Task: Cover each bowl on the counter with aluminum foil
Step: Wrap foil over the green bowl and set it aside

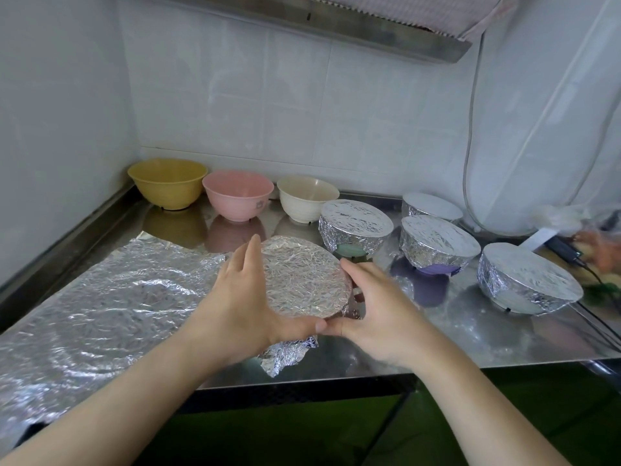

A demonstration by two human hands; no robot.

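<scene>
Two hands cupping foil-wrapped bowl (304,275), foil top tilted toward camera; left hand (240,299) and right hand (376,311) curled round rim, thumbs touching.

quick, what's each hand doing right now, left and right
Left hand: closed round the left side of the foil-covered bowl.
Right hand: closed round the bowl's right side, thumb tip touching the left thumb.
</scene>
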